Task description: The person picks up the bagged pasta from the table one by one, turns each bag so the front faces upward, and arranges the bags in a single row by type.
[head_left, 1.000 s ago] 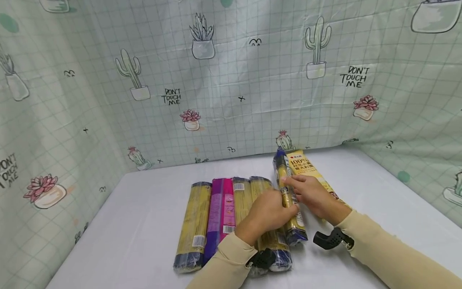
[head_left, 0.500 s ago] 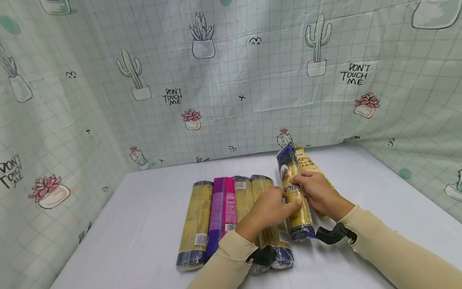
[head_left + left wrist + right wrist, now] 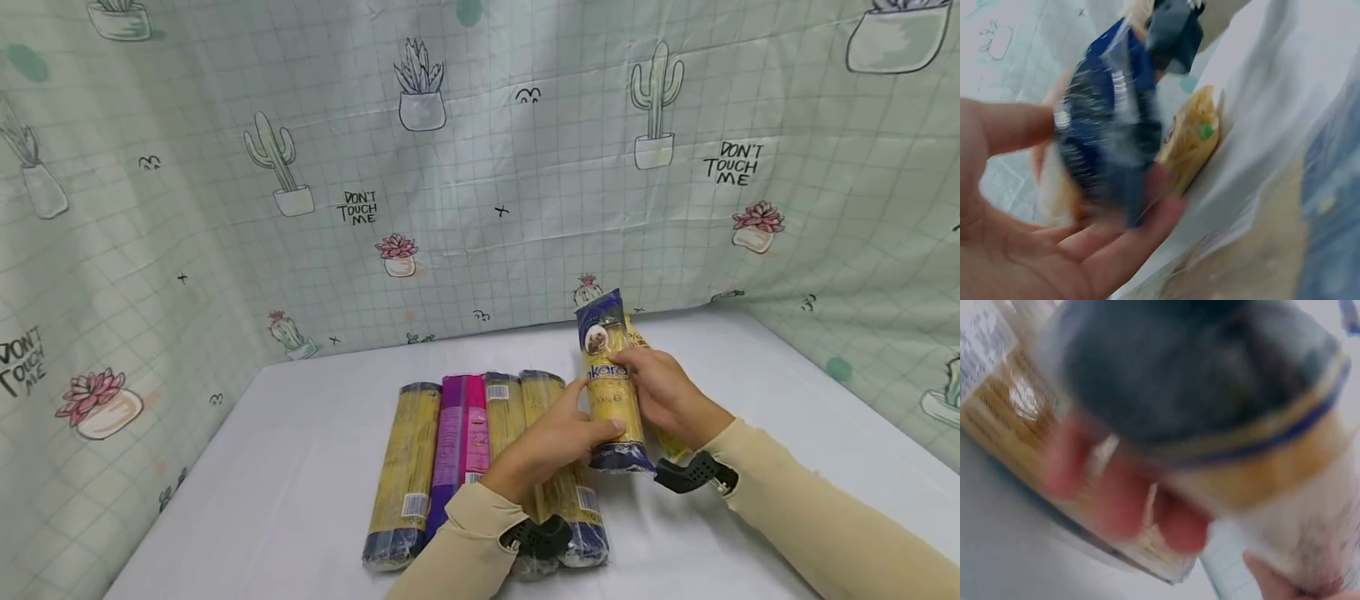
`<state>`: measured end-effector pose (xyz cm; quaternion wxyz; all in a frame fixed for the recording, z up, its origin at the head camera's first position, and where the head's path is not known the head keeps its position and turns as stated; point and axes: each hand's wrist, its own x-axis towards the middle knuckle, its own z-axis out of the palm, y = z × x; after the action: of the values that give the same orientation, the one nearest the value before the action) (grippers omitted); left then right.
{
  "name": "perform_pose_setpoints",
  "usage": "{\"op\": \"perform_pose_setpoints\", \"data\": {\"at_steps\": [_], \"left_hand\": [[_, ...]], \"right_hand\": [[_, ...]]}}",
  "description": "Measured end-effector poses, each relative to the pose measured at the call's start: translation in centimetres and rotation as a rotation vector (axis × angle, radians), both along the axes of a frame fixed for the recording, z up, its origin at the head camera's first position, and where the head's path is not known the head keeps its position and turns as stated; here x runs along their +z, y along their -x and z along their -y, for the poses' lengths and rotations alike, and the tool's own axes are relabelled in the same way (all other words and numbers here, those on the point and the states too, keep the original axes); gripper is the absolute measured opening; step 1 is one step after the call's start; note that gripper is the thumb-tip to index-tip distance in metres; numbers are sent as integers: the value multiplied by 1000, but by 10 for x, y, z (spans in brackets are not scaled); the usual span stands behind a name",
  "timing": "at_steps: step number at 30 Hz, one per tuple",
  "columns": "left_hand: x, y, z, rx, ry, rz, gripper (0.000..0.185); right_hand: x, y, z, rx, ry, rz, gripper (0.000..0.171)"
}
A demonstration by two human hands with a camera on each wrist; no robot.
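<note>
A spaghetti pack point(image 3: 617, 404) with blue ends and a yellow front leans a little, raised over the right part of the table. My left hand point(image 3: 555, 433) grips its lower left side, thumb across the front. On the upper right side, my right hand point(image 3: 667, 396) holds it with the thumb in front and the fingers behind. In the left wrist view, the crinkled blue end point(image 3: 1110, 119) lies between thumb and fingers. The right wrist view is blurred, with the pack's dark end point(image 3: 1197, 381) close up. A yellow pasta bag point(image 3: 636, 335) is mostly hidden behind the right hand.
Left of the held pack, several packs lie side by side: a clear spaghetti pack point(image 3: 405, 467), a pink and purple pack point(image 3: 459, 442) and more spaghetti packs point(image 3: 504, 417), partly under the left forearm. A cactus-print cloth point(image 3: 480, 167) hangs behind the white table point(image 3: 300, 467).
The held pack has turned from its narrow side to show its printed front, and has risen slightly. Both hands have stayed on it, the left fingers shifting toward its edge.
</note>
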<state>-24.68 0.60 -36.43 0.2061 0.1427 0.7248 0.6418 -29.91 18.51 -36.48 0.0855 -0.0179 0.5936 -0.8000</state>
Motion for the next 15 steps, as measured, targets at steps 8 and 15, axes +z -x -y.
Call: {"op": "perform_pose_setpoints", "data": {"at_steps": [8, 15], "left_hand": [[-1, -1, -6, 152, 18, -81, 84], [-4, 3, -7, 187, 24, -136, 84]], "right_hand": [[10, 3, -19, 184, -291, -46, 69], [12, 0, -21, 256, -460, -169, 77]]}}
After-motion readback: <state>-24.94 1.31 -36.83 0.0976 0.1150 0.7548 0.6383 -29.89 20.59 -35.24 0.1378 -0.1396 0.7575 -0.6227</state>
